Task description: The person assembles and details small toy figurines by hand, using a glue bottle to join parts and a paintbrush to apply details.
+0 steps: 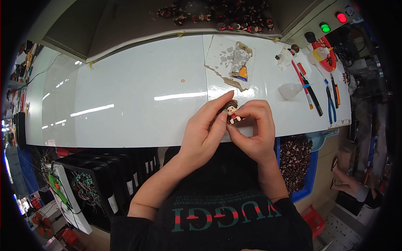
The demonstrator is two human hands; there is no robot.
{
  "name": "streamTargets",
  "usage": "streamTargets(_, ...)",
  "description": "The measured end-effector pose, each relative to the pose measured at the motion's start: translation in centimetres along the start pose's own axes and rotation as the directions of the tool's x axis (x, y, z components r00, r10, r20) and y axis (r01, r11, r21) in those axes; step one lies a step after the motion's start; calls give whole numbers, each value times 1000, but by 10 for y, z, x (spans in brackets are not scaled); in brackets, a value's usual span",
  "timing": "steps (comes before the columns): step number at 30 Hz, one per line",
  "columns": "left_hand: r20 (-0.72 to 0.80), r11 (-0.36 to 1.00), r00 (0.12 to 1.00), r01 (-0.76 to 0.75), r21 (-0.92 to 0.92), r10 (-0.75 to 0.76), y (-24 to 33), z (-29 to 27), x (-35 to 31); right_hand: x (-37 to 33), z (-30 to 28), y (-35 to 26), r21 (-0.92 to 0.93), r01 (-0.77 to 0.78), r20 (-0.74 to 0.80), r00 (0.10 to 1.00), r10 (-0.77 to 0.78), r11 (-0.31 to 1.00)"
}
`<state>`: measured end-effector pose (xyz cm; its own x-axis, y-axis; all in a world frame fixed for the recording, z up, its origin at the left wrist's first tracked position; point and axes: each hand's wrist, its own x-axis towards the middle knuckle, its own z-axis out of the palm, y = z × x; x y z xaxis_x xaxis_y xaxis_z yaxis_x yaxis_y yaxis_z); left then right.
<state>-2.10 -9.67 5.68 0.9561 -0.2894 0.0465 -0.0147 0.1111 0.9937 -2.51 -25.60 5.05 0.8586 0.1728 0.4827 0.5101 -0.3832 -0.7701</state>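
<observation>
Between my two hands, just over the table's near edge, is a small doll figurine (233, 111) with brown hair, a pale face and a red outfit. My left hand (205, 127) grips it from the left, thumb against its side and the fingers behind. From the right, my right hand (257, 129) pinches it between thumb and forefinger. The figurine's face is turned up toward me; its back is hidden by my fingers. Beyond my hands lies a crumpled glue tube (241, 62) on a stained sheet (222, 52).
At right on the white table (138, 79) are a squeeze bottle (289, 90), brushes, blue-handled pliers (331, 104) and a red tray (328, 54). Many figurines (234, 16) fill the far shelf. A blue bin (295, 163) of small parts stands below right; black crates (109, 175) are below left.
</observation>
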Motion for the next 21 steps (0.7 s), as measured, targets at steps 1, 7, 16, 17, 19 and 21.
streamTargets(1, 26, 999, 1000, 9, 49, -11, 1, 0, 0, -1, 1, 0, 1, -15, -10, 1000, 15, 1000)
streamTargets(7, 11, 998, 1000, 12, 68, -13, 3, -1, 0, 0, 2, -2, -9, -32, -5, 999, 32, 999)
streamTargets(16, -32, 994, 994, -100, 46, 101, -1, 1, -1, -3, -2, 5, 82, -80, 45, 996, 76, 993)
streamTargets(17, -36, 994, 994, -100, 44, 102, -1, 1, -1, -2, -1, 3, 81, -79, 49, 996, 75, 994)
streamTargets(19, -26, 991, 993, -116, 69, 118, -3, 0, -1, 0, 2, -1, 124, -125, -55, 990, 133, 984)
streamTargets(21, -39, 992, 992, -115, 45, 116, -4, 0, -2, 0, 4, -1, 134, -124, -52, 990, 132, 983)
